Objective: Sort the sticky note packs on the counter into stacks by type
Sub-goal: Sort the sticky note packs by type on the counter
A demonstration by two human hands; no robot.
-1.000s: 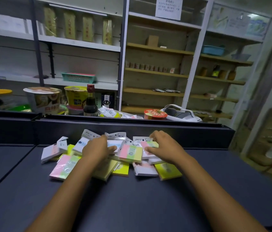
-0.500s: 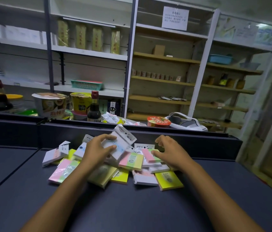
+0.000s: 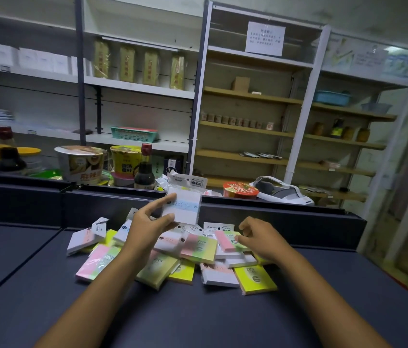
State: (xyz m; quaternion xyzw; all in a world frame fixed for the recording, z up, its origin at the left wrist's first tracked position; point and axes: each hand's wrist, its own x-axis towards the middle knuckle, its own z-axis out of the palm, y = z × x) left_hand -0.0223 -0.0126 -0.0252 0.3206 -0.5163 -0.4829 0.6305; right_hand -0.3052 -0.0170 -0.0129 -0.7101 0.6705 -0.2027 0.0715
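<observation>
- White-and-blue pack (image 3: 182,205) lifted above the pile (image 3: 173,252), pinched in the left hand (image 3: 147,224) grip, thumb under, forefinger on top.
- Right hand (image 3: 260,238) fingers curled on pink-green pack (image 3: 228,241), right of that grip.
- Pile lies on counter (image 3: 198,317) below.

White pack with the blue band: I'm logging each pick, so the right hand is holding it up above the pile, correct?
No: the head view shows the left hand holding the white pack with the blue band above the pile; the right hand is down on the pile.
</observation>
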